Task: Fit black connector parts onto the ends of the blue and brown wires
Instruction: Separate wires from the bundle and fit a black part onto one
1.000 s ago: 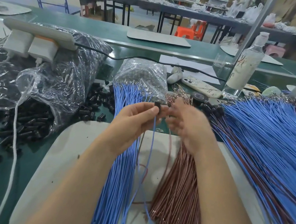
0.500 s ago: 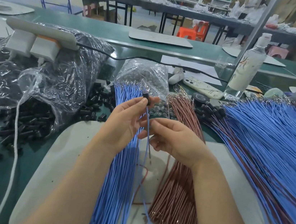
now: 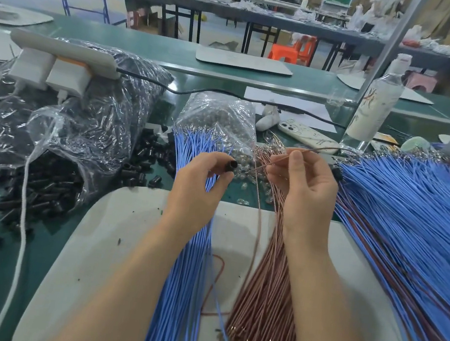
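From the head camera: your left hand (image 3: 198, 187) pinches a black connector (image 3: 231, 167) above the far edge of the white board (image 3: 100, 239). Just beside it, your right hand (image 3: 305, 189) pinches one brown wire (image 3: 318, 149). The blue bundle (image 3: 183, 279) and brown bundle (image 3: 266, 304) lie side by side on the board.

Bright, even light; soft shadows on the mat (image 3: 100, 239); glare on the plastic bag (image 3: 103, 125) left of it; edges bowed; background blurred.

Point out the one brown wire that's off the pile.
The single brown wire pinched by the right hand; the rest lie bundled on the mat.
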Demonstrator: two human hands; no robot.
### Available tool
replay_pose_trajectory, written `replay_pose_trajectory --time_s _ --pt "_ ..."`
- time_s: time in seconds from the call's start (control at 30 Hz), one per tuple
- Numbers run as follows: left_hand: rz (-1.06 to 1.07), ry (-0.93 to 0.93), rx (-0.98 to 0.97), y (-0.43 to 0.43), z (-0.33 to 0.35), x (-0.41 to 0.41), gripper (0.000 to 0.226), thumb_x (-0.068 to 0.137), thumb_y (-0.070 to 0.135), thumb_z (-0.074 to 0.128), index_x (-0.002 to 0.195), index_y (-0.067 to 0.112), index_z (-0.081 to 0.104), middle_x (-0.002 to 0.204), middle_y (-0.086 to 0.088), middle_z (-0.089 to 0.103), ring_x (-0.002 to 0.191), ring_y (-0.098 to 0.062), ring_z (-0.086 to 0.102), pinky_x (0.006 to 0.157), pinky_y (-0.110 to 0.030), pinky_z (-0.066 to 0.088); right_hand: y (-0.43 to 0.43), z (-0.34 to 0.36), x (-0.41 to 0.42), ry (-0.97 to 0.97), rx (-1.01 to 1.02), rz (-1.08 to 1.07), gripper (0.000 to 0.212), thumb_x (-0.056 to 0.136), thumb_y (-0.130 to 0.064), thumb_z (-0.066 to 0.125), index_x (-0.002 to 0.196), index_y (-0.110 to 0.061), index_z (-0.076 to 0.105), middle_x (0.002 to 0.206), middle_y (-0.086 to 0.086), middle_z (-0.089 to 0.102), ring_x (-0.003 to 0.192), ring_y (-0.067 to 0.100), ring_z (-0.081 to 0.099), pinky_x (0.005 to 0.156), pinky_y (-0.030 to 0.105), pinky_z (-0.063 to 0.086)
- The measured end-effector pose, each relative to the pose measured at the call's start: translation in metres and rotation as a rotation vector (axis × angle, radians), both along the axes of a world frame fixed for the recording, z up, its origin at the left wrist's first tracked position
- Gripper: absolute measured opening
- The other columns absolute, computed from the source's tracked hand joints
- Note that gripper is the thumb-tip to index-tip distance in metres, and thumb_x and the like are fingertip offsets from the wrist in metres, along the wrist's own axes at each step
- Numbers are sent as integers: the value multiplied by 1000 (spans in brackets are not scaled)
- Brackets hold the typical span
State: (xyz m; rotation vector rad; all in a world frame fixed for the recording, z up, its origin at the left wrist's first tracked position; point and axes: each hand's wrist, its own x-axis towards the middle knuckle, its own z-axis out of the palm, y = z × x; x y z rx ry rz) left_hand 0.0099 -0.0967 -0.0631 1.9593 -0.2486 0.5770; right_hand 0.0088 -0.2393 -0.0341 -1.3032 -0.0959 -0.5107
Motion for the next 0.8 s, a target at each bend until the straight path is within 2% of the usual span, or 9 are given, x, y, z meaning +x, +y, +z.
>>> replay_pose_trajectory --time_s 0.13,0.23,0.33,0.47,0.63,0.8 --pt "33 -51 119 -3 2 -3 16 89 6 61 104 12 66 93 8 61 86 -5 54 80 -2 35 6 0 -4 -68 -83 -59 15 97 -12 52 86 -15 61 71 -3 68 66 15 66 64 23 54" --pt "21 -42 157 -4 3 -3 15 89 8 61 103 12 67 93 7 61 90 -11 54 82 -10 38 9 -1 -5 -88 -97 -73 13 98 -12 52 88 -13 60 72 -3 68 66 14 66 65 24 54" --pt "10 -33 189 -5 4 -4 16 90 9 60 105 12 66 97 3 63 94 -14 54 84 -19 41 10 -2 -6 -120 -183 -110 15 98 -12 52 86 -18 59 73 -4 67 67 15 67 67 27 55" --pt "19 -22 205 -5 5 -5 18 91 10 59 107 12 66 98 3 61 97 -15 53 84 -18 39 8 -3 -5 -156 -282 -166 14 98 -15 51 87 -21 57 75 -3 66 68 14 67 69 30 56" --pt "11 0 241 -7 5 -5 20 91 11 59 109 13 66 100 -1 62 98 -20 53 87 -24 39 7 -6 -4 -153 -347 -169 11 98 -15 51 89 -18 57 76 -1 67 70 15 68 69 31 56" --pt "11 -30 216 -8 6 -7 19 91 13 59 109 12 66 99 0 63 96 -19 54 86 -25 40 9 -12 -3 -178 -753 -226 13 95 -16 56 90 -8 65 79 2 66 72 17 62 70 36 51"
